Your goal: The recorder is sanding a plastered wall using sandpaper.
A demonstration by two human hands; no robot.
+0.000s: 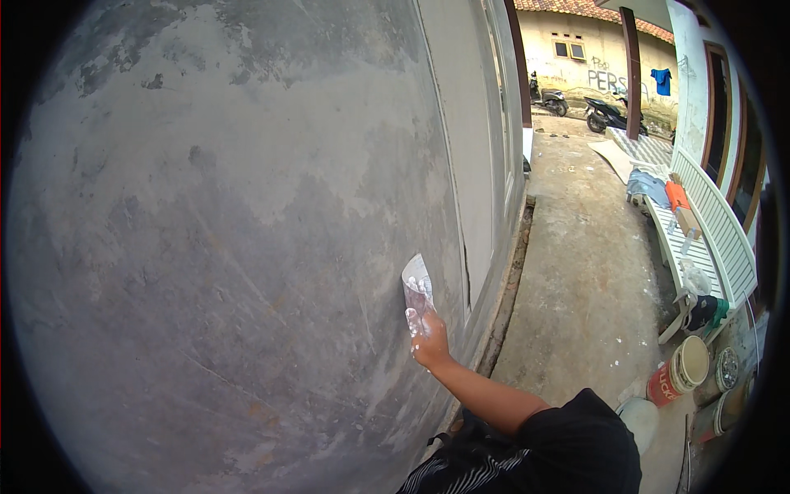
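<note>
My right hand [429,336], its fingers dusted with white powder, is closed on a thin, curled whitish sheet [417,273] that looks like sandpaper. The sheet's upper end bends up past my fingertips, close to the grey plastered wall [247,230]. Whether the sheet presses flat on the wall is hidden by my hand. Patches of lighter and darker grey cover the wall, with a thin raised line low down. To the right of my hand runs a vertical panel edge [457,206] with a dark gap near its bottom. My left hand is out of view.
A narrow gutter [512,284] follows the wall's foot beside a concrete path [568,272]. On the right, a white slatted bench [724,222] holds cloths and boxes. Several buckets, one a red and cream bucket [662,385], stand below it. Motorbikes [605,114] are parked far off.
</note>
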